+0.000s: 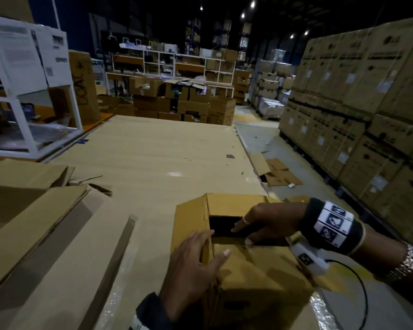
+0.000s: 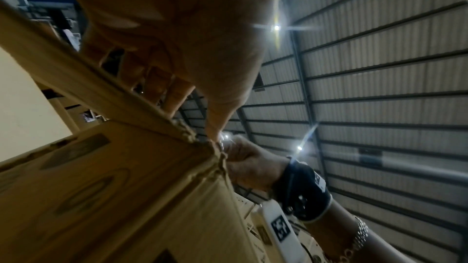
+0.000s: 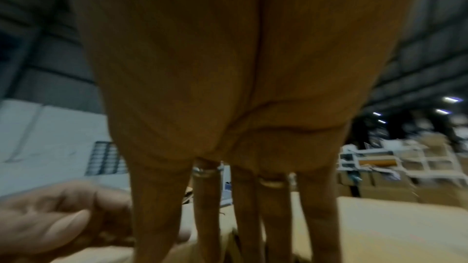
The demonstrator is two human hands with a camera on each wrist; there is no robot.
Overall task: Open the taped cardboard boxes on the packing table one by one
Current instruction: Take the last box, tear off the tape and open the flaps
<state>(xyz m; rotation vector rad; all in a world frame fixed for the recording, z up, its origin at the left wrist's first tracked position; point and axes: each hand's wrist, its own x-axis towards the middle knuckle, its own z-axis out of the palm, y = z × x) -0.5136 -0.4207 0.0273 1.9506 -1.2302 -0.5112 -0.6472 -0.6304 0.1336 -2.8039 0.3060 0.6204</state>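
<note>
1. Nearest the head camera, our left hand (image 1: 196,263) lay flat on the box (image 1: 243,277), fingers straight and spread over its left top flap, thumb reaching across onto the near flap.
2. The box stood under both our hands, at the near right corner of the table (image 1: 153,148), with its top partly open: a dark gap showed between the flaps.
3. Our right hand (image 1: 265,222) reached in from the right, fingers straight and pointing into that gap, fingertips resting on the flap edge; it gripped nothing.
4. In the right wrist view, the right hand's fingers (image 3: 205,207) hung straight down toward the box, two of them ringed, and our left hand (image 3: 50,225) showed just beside them.
5. In the left wrist view, our left palm (image 2: 202,37) pressed on a flap edge (image 2: 106,85), with the right hand (image 2: 250,167) just past the box corner.
6. A wrist camera band (image 1: 332,225) sat on our right wrist, a metal bracelet (image 1: 408,260) behind it.
7. To the left of our left hand lay opened, flattened cartons (image 1: 34,210) on the table.
8. Beyond the hands stood a white shelf (image 1: 29,91) to the left, and stacked boxes (image 1: 181,101) past the table's far end.
9. Well to the right of our right hand rose a wall of large stacked cartons (image 1: 358,103), with cardboard scraps (image 1: 277,172) on the floor before it.
</note>
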